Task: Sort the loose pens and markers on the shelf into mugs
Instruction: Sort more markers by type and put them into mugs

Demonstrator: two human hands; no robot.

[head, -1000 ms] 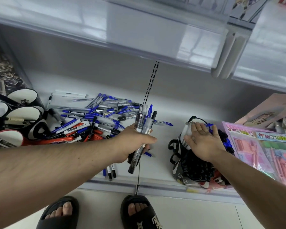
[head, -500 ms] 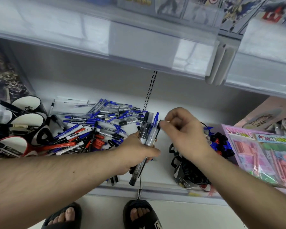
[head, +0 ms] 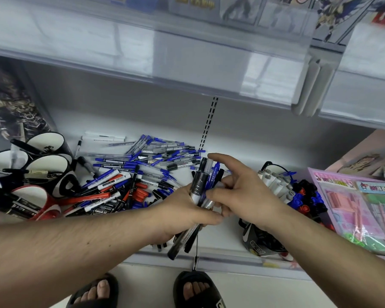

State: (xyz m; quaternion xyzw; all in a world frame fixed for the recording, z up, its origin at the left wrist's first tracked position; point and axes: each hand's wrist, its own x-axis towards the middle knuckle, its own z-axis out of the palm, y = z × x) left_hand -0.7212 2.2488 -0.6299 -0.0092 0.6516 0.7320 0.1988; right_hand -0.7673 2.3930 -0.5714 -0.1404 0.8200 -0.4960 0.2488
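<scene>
Surface: a white shelf (head: 231, 150) with a grey back panel and a slotted black upright at centre rear. A second shelf overhangs it; printed character cards stand along that upper shelf's front.

Loose pens and markers (head: 140, 172), mostly blue, with red and black ones at the left front, lie in a heap on the left-centre of the shelf. Several mugs (head: 47, 161) with white interiors stand at the far left, touching one another, each holding a few pens. A black mug (head: 262, 243) at the right front is packed with capped markers in white, blue, red and black.

The left hand (head: 182, 212) grips a bundle of pens (head: 200, 185) upright above the shelf's front edge, fingers curled round it. The right hand (head: 242, 192) meets the bundle from the right, index finger raised; its lower fingers appear to pinch one pen, though blur leaves this uncertain.

Pink stationery packs (head: 353, 207) lie at the right end. Below the shelf, pale floor and two feet in black sandals (head: 193, 290).
</scene>
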